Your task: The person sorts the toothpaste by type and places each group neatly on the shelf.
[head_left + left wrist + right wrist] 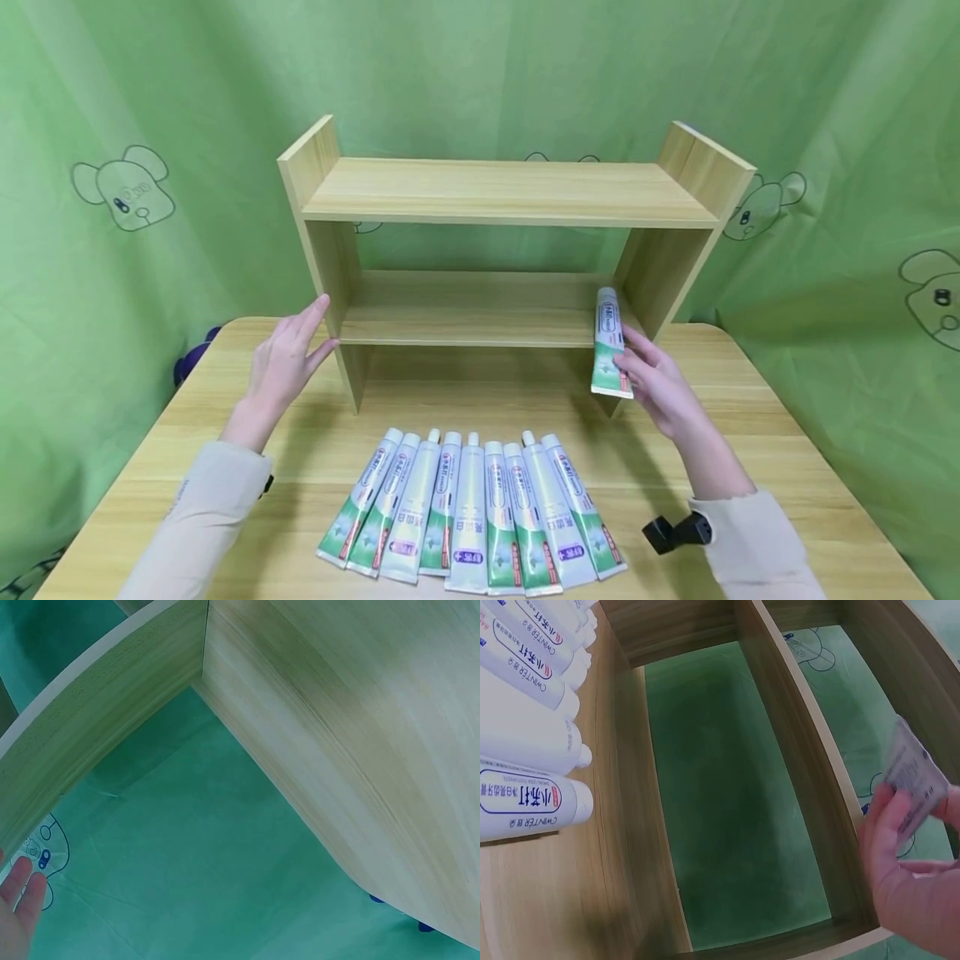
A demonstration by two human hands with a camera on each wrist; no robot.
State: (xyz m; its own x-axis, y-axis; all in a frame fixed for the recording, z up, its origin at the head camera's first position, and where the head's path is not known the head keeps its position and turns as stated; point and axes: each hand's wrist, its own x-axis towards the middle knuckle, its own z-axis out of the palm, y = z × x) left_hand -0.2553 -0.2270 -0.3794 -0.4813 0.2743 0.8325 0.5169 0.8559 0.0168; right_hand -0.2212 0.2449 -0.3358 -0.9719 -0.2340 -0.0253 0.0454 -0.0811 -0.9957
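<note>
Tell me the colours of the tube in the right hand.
The tube is mainly white and green, clearest in the head view.

The tube (607, 333) right of centre is white above, green below, with blue lettering and a red patch; lower centre, similar green-and-white tubes (501, 508) mix with pale tubes (468, 500) bearing purple labels. Shelf (495, 192) and bench (750, 408) share a yellowish wood grain — the curtain (480, 75) across the top is green, with dark mouse-head outlines.

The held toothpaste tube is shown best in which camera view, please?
The head view: the held toothpaste tube appears nearly whole, label facing the camera. The right wrist view shows only part, foreshortened; the left wrist view shows none.
</note>
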